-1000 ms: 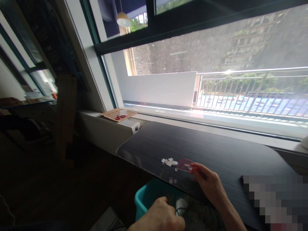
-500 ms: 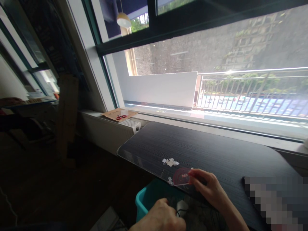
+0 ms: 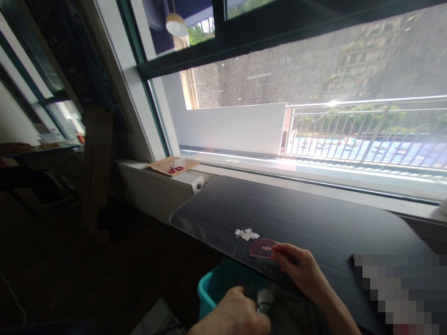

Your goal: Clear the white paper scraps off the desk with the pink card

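Note:
My right hand (image 3: 296,263) pinches a clear pink protractor (image 3: 260,248) by its right end. The protractor is low over the dark table (image 3: 296,204), close to the front edge; whether it touches the surface I cannot tell. Just beyond it lies a small heap of white paper scraps (image 3: 247,234). Below the table edge is a teal bin (image 3: 206,293). My left hand (image 3: 235,314) is closed over the near side of the bin, its fingers curled and partly hidden. Inside or beside the bin, a whitish thing (image 3: 265,300) shows dimly.
Red-handled scissors (image 3: 175,169) lie on brown paper (image 3: 160,165) over a radiator (image 3: 190,179) by the window. A blurred-out dark object (image 3: 394,288) is on the table at right. Cardboard (image 3: 98,163) stands at left. Far left, part of another person's hand (image 3: 14,148) shows at a table.
The protractor has moved up and away from the table edge with my right hand. The scraps that lay by the edge are gone from there. My left hand has barely moved.

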Action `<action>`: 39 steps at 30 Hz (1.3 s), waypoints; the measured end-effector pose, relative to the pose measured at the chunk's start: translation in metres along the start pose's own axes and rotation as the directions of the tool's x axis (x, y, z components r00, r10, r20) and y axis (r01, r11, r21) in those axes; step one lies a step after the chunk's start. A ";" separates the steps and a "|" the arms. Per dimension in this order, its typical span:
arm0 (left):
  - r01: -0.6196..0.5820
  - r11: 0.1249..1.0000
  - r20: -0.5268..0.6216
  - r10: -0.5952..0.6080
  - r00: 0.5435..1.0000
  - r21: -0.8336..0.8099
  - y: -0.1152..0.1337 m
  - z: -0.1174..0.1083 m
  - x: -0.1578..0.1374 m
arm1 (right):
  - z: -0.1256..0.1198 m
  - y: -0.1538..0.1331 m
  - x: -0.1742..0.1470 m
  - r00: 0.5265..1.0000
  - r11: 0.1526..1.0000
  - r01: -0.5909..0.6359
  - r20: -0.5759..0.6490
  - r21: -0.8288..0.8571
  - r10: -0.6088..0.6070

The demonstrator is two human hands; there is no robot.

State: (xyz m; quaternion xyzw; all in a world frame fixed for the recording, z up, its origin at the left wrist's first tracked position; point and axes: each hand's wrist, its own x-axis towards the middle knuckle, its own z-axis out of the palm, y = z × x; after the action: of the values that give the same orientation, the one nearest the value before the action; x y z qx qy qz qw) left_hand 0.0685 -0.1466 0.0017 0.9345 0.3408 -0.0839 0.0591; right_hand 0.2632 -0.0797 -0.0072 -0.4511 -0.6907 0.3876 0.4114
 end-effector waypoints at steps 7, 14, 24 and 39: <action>0.045 0.996 -0.002 -0.045 0.999 -0.079 0.000 0.000 -0.006 | -0.006 0.003 -0.001 0.973 1.000 -0.001 -0.231 -0.006 0.000; 0.228 0.945 -0.001 -0.235 0.972 -0.235 -0.013 0.003 -0.029 | -0.012 0.015 0.003 0.744 0.969 -0.248 -0.642 -0.007 0.186; 0.340 0.896 -0.012 -0.358 0.934 -0.285 -0.012 0.004 -0.042 | -0.013 0.014 0.003 0.810 0.952 -0.293 -0.552 -0.091 0.196; 0.337 0.887 -0.011 -0.359 0.933 -0.314 -0.010 0.005 -0.040 | -0.012 0.000 -0.002 0.943 0.992 -0.124 -0.315 -0.037 0.106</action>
State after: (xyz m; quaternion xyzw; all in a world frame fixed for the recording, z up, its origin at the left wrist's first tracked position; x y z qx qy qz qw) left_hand 0.0318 -0.1651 0.0046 0.8398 0.5135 -0.0070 0.1761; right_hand 0.2743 -0.0792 -0.0036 -0.5577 -0.6000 0.3152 0.4792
